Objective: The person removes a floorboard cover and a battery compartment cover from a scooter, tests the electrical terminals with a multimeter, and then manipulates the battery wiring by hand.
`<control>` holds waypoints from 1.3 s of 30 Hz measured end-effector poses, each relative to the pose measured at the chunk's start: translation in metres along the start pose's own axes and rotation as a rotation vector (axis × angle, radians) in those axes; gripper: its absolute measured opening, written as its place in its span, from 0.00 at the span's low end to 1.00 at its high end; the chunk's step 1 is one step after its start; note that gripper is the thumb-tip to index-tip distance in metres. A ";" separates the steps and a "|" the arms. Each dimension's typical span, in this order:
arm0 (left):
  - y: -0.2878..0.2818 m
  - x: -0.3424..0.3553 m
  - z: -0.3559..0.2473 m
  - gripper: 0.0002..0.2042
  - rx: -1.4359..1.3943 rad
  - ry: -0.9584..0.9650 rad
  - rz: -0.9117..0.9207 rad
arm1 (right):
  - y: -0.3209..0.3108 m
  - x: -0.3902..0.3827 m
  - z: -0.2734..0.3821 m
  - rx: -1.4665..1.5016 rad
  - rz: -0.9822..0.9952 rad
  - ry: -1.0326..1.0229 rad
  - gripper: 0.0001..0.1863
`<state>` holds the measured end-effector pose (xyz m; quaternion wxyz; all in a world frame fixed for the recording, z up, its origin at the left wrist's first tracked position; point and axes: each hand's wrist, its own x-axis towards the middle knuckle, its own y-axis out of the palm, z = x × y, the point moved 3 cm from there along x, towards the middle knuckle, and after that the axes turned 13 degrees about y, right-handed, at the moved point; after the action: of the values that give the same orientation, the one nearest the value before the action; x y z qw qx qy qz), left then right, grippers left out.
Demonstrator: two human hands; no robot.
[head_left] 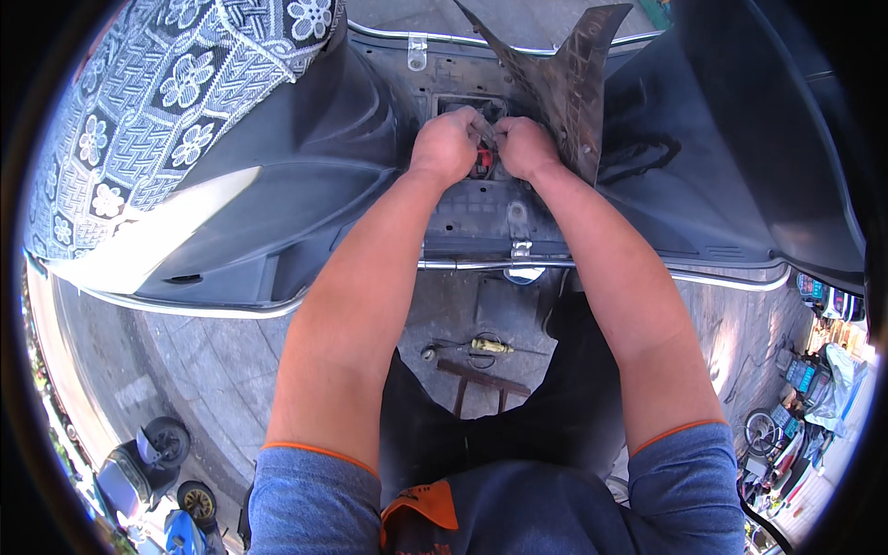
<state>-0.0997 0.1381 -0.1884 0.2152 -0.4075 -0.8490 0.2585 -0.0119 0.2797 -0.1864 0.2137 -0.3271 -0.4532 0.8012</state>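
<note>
Both my hands are at a rectangular opening point(458, 99) in the dark, dusty footboard point(435, 72) of a scooter. The fingers of my left hand point(444, 146) are bent and pinched together over the opening. Opposite it, my right hand point(527, 150) is closed too, its fingertips meeting those of the left. What sits between the fingertips is too small and covered to name. Just below them shows a red part point(484, 163) inside the opening. Against the right side of my right hand stands a worn, brown-black floor mat point(578, 88), folded upward.
A patterned flower cover point(185, 83) drapes the scooter seat on the left. Chrome trim point(462, 265) edges the footboard. On the paving below lie a yellow-handled screwdriver point(490, 345) and a brown metal frame point(481, 377). Parked vehicles stand lower left; clutter and a wheel point(762, 432) at right.
</note>
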 end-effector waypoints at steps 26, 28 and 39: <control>-0.004 -0.011 -0.018 0.10 0.389 0.160 -0.019 | -0.009 -0.017 0.002 -0.036 0.005 -0.035 0.11; -0.005 -0.007 -0.015 0.09 0.353 0.178 -0.033 | -0.006 -0.009 -0.004 0.003 -0.016 -0.077 0.11; -0.011 0.000 -0.009 0.07 0.303 0.130 -0.028 | -0.003 -0.001 -0.001 -0.055 0.018 -0.026 0.08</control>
<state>-0.1010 0.1342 -0.1745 0.3323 -0.3745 -0.7901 0.3538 -0.0102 0.2810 -0.1835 0.1915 -0.3266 -0.4747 0.7946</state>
